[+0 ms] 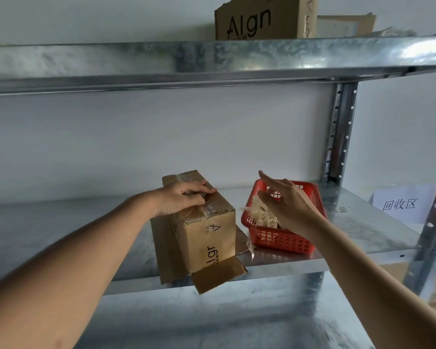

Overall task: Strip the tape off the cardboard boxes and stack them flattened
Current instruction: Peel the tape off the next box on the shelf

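Cardboard box [207, 233] stands upright on the middle metal shelf [363, 222], near the front edge, its bottom flap [219, 277] folded out over the lip. Clear tape [207, 210] runs along its top, wrinkled and shiny. Under it lies a flattened sheet of cardboard [163, 250], poking out on the left side and at the right rear corner.

The left hand [179, 200] lies on top of the box, palm down, fingers stretched flat across the taped seam, pressing rather than gripping. The right hand [285, 202] hangs in the air above the red basket [282, 240], fingers spread and loose, nothing in them that I can see.

That basket sits just right of the box, almost touching it, and holds a tangle of stripped tape [261, 212]; one strand [251, 245] trails over its near left corner down to the shelf.

Far right on the same shelf, a white paper sign [400, 204] with printed characters leans against the wall. Up on the top shelf [212, 56] stands another brown box [264, 18], with more cardboard [345, 25] just to its right.
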Available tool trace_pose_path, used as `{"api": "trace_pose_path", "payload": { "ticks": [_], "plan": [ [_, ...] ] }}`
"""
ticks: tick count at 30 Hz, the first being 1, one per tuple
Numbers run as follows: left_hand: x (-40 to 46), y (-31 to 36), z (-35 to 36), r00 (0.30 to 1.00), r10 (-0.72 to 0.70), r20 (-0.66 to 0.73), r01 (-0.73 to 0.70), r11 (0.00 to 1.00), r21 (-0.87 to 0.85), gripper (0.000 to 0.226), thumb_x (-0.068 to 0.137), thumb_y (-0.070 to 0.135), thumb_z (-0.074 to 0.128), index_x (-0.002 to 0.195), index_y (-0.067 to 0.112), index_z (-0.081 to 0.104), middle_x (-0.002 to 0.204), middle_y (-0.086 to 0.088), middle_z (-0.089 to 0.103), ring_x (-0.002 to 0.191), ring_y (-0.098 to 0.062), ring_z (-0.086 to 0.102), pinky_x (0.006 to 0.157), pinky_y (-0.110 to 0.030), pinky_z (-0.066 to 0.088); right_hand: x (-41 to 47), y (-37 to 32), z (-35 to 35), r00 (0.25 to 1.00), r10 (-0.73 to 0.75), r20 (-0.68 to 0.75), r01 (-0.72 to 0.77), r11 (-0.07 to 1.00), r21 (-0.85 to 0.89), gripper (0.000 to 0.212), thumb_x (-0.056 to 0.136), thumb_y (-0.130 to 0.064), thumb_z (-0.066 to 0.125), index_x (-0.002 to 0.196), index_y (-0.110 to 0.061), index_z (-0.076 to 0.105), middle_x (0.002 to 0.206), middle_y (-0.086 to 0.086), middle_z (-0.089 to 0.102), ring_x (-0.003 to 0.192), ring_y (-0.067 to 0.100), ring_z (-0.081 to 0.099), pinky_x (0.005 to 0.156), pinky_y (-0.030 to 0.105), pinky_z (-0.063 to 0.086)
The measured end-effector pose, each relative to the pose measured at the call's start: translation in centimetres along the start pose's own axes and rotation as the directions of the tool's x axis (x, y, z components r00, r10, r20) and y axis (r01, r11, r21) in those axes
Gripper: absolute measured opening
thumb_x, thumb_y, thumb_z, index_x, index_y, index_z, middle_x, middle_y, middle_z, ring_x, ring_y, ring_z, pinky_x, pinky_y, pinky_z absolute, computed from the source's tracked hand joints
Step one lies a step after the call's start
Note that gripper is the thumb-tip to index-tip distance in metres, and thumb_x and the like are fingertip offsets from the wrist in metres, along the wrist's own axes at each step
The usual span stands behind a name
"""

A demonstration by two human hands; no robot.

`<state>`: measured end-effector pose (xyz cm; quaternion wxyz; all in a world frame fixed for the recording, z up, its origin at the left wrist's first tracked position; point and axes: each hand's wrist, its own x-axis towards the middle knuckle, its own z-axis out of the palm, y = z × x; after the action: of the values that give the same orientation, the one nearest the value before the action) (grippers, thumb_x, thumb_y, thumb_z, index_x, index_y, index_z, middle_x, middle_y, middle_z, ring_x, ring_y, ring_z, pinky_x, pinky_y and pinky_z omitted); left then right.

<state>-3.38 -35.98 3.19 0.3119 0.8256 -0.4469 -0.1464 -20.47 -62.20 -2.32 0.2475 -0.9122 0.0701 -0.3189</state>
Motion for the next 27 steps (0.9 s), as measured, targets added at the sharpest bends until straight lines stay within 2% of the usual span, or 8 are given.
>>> {"api": "trace_pose_path", "payload": {
  "ticks": [3, 6, 9, 12, 17, 21, 24, 27],
  "plan": [
    [-0.2, 0.1, 0.1, 1.000, -0.001, -0.012, 0.002, 1.000, 0.004, 0.037, 0.103, 0.031, 0.060, 0.136, 0.049, 0.062, 0.166, 0.017, 0.026, 0.154, -0.007, 0.019, 0.114, -0.025, 0.020, 0.1, -0.2, -0.2, 0.998, 0.030, -0.052, -0.031, 0.999, -0.019, 0.047, 0.101, -0.061, 0.039, 0.145, -0.047, 0.052, 0.117, -0.011, 0.055, 0.104, 0.008, 0.057, 0.074, 0.016, 0.040],
    [-0.3, 0.3, 0.2, 1.000, -0.010, -0.021, 0.010, 1.000, 0.002, 0.036, 0.103, 0.032, 0.060, 0.135, 0.047, 0.063, 0.165, 0.017, 0.029, 0.152, -0.008, 0.024, 0.117, -0.026, 0.022, 0.2, -1.4, -0.5, 0.996, 0.017, -0.084, -0.016, 1.000, 0.004, 0.053, 0.096, -0.063, 0.047, 0.146, -0.047, 0.050, 0.116, -0.013, 0.054, 0.094, 0.001, 0.058, 0.077, 0.021, 0.049],
    [-0.3, 0.2, 0.2, 1.000, -0.003, -0.029, 0.003, 1.000, 0.012, 0.034, 0.103, 0.035, 0.061, 0.135, 0.047, 0.064, 0.167, 0.016, 0.027, 0.152, -0.010, 0.027, 0.118, -0.027, 0.023, 0.1, -3.5, -0.3, 0.993, -0.111, -0.039, 0.111, 0.994, 0.006, 0.054, 0.089, -0.064, 0.056, 0.138, -0.043, 0.060, 0.118, -0.018, 0.057, 0.093, -0.005, 0.060, 0.084, 0.023, 0.055],
    [-0.4, 0.1, 0.5, 0.998, 0.012, -0.058, -0.012, 1.000, 0.001, 0.029, 0.103, 0.038, 0.060, 0.127, 0.053, 0.065, 0.167, 0.013, 0.027, 0.154, -0.011, 0.024, 0.120, -0.028, 0.022, -0.2, -6.0, 1.0, 0.971, -0.237, 0.035, 0.236, 0.971, 0.024, 0.042, 0.086, -0.060, 0.070, 0.125, -0.046, 0.069, 0.123, -0.023, 0.058, 0.095, -0.012, 0.056, 0.080, 0.013, 0.048],
    [-0.9, 0.2, 1.1, 0.990, 0.017, -0.138, -0.023, 0.999, -0.038, 0.031, 0.105, 0.030, 0.058, 0.116, 0.058, 0.068, 0.167, 0.007, 0.031, 0.154, -0.012, 0.024, 0.121, -0.026, 0.021, -1.2, -9.5, 4.3, 0.930, -0.368, 0.018, 0.368, 0.930, 0.004, 0.038, 0.083, -0.063, 0.068, 0.109, -0.038, 0.077, 0.108, -0.019, 0.071, 0.098, 0.004, 0.058, 0.075, 0.016, 0.045],
    [-1.5, 0.0, 1.1, 0.985, -0.021, -0.174, 0.029, 0.998, 0.046, 0.033, 0.107, 0.031, 0.051, 0.130, 0.052, 0.063, 0.168, 0.005, 0.030, 0.156, -0.014, 0.020, 0.128, -0.042, 0.016, -1.1, -10.0, 3.8, 0.935, -0.350, 0.052, 0.348, 0.937, 0.037, 0.028, 0.088, -0.050, 0.074, 0.111, -0.036, 0.079, 0.106, -0.016, 0.077, 0.091, 0.003, 0.068, 0.071, 0.008, 0.044],
    [-2.4, 0.1, 0.7, 0.982, -0.073, -0.172, 0.101, 0.982, 0.161, 0.035, 0.108, 0.041, 0.044, 0.134, 0.061, 0.056, 0.169, 0.007, 0.025, 0.157, -0.018, 0.018, 0.128, -0.048, 0.014, -0.5, -10.3, 3.4, 0.937, -0.312, 0.160, 0.307, 0.950, 0.053, 0.028, 0.091, -0.040, 0.075, 0.119, -0.037, 0.076, 0.114, -0.016, 0.076, 0.100, 0.005, 0.070, 0.080, 0.020, 0.053],
    [-3.7, -0.1, -0.2, 0.981, -0.133, -0.144, 0.170, 0.941, 0.292, 0.038, 0.108, 0.050, 0.038, 0.143, 0.064, 0.044, 0.171, 0.007, 0.020, 0.158, -0.023, 0.017, 0.127, -0.047, 0.015, -0.2, -10.4, 3.2, 0.931, -0.251, 0.267, 0.223, 0.966, 0.132, 0.027, 0.096, -0.036, 0.070, 0.123, -0.040, 0.074, 0.122, -0.015, 0.074, 0.116, 0.001, 0.060, 0.078, 0.002, 0.042]
  ]
}}
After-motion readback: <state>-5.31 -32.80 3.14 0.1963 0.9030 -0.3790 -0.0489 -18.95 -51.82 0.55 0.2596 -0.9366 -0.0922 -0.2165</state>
